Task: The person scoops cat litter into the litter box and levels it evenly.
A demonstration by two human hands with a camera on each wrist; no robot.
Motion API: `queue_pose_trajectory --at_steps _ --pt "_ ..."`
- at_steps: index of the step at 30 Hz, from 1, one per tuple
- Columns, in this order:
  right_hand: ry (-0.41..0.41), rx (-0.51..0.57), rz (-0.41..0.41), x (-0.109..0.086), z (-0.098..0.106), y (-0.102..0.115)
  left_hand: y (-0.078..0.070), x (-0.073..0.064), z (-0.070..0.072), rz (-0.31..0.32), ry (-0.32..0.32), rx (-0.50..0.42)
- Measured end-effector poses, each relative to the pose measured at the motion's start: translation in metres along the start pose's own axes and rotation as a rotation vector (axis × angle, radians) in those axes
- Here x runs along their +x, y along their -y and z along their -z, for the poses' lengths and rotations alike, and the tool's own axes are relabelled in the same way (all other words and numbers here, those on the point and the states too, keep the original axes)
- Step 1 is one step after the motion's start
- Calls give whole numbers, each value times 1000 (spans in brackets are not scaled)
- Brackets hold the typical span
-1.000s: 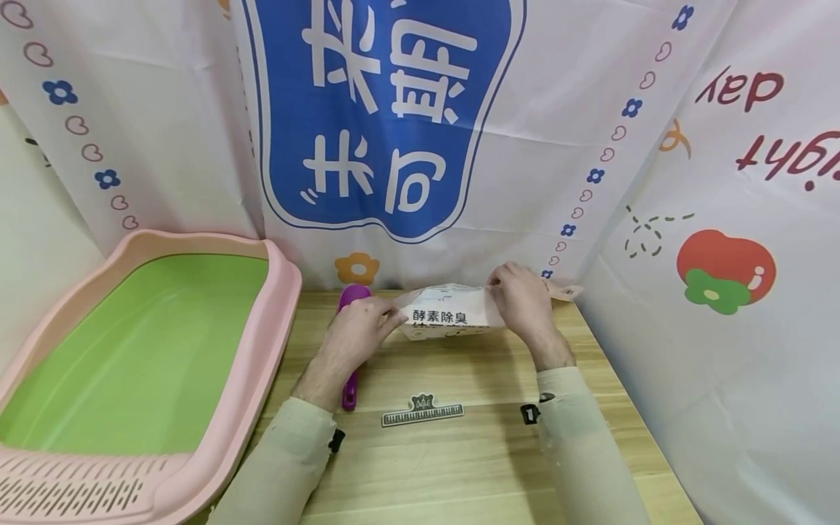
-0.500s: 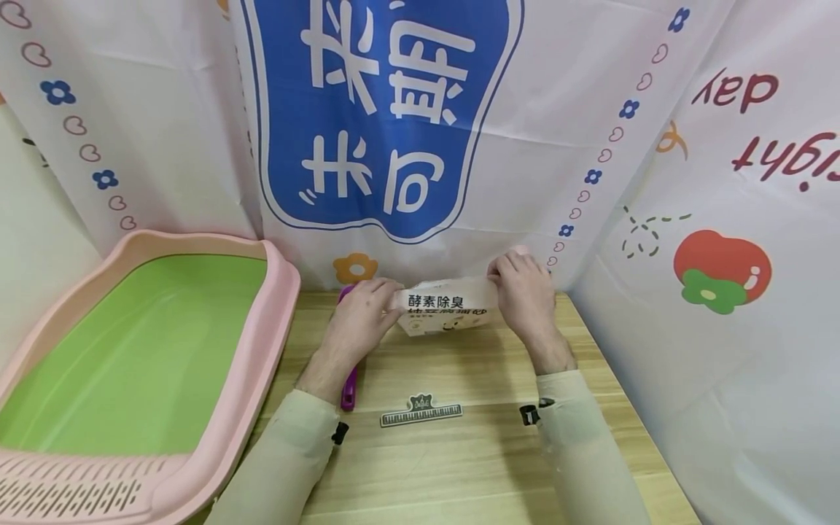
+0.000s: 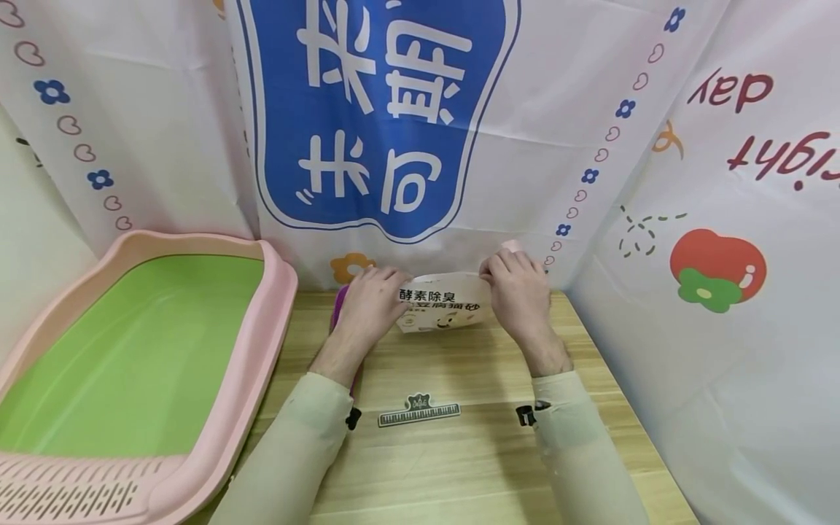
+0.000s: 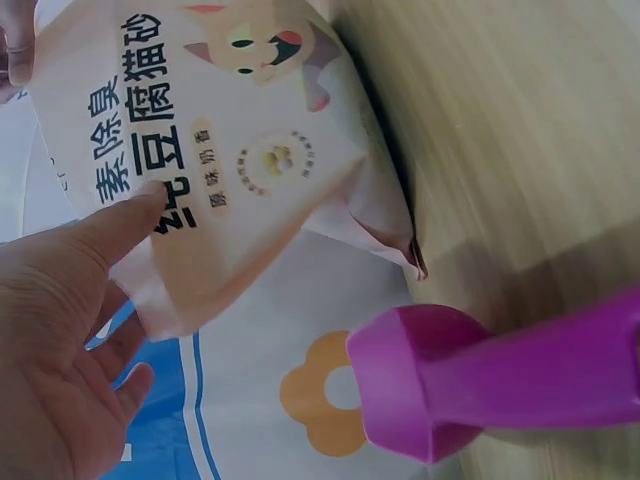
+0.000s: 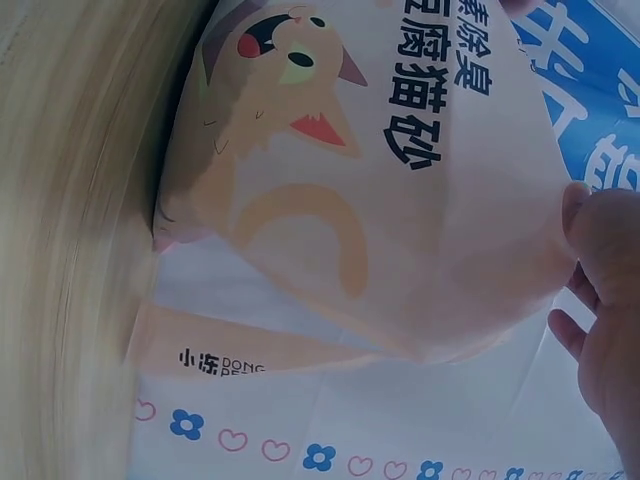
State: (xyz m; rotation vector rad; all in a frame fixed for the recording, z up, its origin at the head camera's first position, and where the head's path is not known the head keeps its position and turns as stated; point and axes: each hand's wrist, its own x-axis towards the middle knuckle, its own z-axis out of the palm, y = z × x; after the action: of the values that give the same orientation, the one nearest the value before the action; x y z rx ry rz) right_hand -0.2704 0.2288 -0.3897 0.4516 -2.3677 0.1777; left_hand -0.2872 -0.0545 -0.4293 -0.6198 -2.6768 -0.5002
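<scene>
A pale cat litter bag [image 3: 442, 310], printed with a cartoon cat and black characters, stands on the table near the back curtain. My left hand [image 3: 372, 306] pinches its upper left edge, thumb on the printed front and other fingers behind, as the left wrist view shows. At the opposite upper corner, my right hand [image 3: 521, 295] pinches the bag, with its thumb [image 5: 577, 205] at the edge. The bag's top edge is pulled taut between both hands. Beside the left hand lies a purple scoop [image 4: 420, 390], mostly hidden behind that hand and forearm in the head view.
A pink litter box [image 3: 278, 299] with a green inside stands at the left. A clip [image 3: 418, 413] with a piano-key pattern lies mid-table, between the forearms. Printed curtains [image 3: 551, 87] close off the back and the right side.
Both hands have lifted the bag's top edge and drawn it taut, so more of the printed front shows. The left hand has shifted up and right, covering more of the scoop.
</scene>
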Motion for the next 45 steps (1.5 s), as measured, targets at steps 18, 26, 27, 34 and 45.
queue_pose_trajectory --at_steps 18,26,27,34,45 --pt "21 -5 96 -1 11 10 5 23 13 57 -21 26" --pt "108 160 83 6 28 22 13 21 10 103 -119 37" --pt "133 187 69 9 30 23 13 20 10 109 -117 37" --pt "353 297 -24 30 39 26 18 16 7 103 -117 45" --pt "621 372 -41 42 44 31 19 13 5 89 -121 36"
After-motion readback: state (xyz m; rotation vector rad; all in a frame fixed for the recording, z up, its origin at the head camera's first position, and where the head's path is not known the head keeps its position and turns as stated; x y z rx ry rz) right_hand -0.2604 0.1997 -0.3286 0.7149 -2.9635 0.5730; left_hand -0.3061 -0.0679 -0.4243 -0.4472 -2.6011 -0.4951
